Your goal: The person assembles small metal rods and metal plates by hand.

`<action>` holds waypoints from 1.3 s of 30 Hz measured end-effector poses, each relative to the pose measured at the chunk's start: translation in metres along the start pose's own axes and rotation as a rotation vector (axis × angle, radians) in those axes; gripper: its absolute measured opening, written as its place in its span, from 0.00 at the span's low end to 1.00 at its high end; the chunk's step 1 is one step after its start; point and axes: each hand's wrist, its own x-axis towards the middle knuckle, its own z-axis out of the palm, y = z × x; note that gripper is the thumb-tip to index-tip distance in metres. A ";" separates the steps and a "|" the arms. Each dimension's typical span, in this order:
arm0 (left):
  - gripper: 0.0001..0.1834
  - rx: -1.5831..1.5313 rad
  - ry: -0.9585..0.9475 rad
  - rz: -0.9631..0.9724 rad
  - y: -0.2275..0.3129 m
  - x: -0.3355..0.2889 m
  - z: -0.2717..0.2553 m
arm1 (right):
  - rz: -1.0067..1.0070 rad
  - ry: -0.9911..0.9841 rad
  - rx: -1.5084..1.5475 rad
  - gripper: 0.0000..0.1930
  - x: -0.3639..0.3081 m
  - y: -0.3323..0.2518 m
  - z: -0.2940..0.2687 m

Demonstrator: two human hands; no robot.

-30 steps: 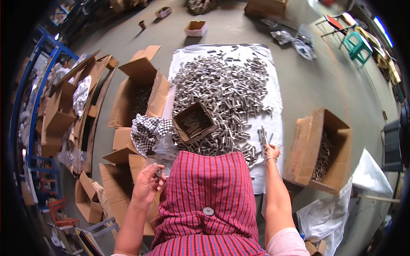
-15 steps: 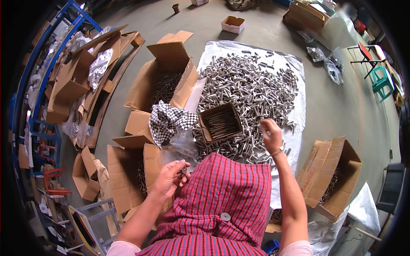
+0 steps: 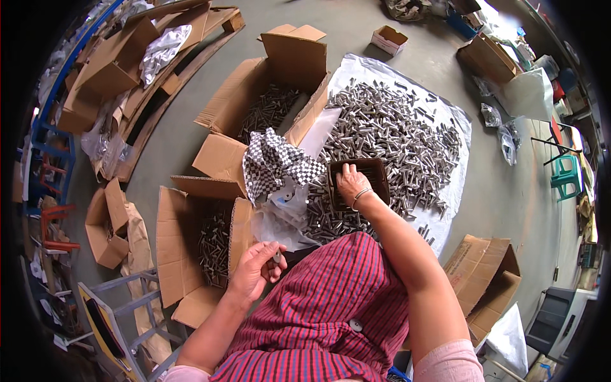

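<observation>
Metal piece [image 3: 277,257] sits in left grip [image 3: 256,267]; box [image 3: 378,172] beneath right grip [image 3: 351,184].

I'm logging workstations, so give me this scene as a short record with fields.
Left hand: holds a small grey metal piece
Right hand: fingers inside a small open box; any hold is hidden
White sheet: strewn with short metal parts
Checked cloth: left of the small box
Left side: far carton and near carton, both open, metal parts inside
Right side: open carton
</observation>
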 end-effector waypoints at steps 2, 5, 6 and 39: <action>0.15 -0.013 0.006 0.006 0.006 0.009 -0.016 | 0.004 -0.023 0.005 0.13 0.016 -0.006 0.007; 0.15 -0.027 0.018 -0.024 0.011 0.019 -0.032 | -0.009 -0.054 -0.005 0.13 0.031 -0.013 0.008; 0.15 -0.032 0.015 -0.023 0.014 0.021 -0.034 | -0.023 -0.078 -0.011 0.12 0.037 -0.014 0.007; 0.15 -0.082 0.014 0.018 0.014 0.016 0.009 | -0.197 0.038 0.116 0.08 0.011 0.064 -0.012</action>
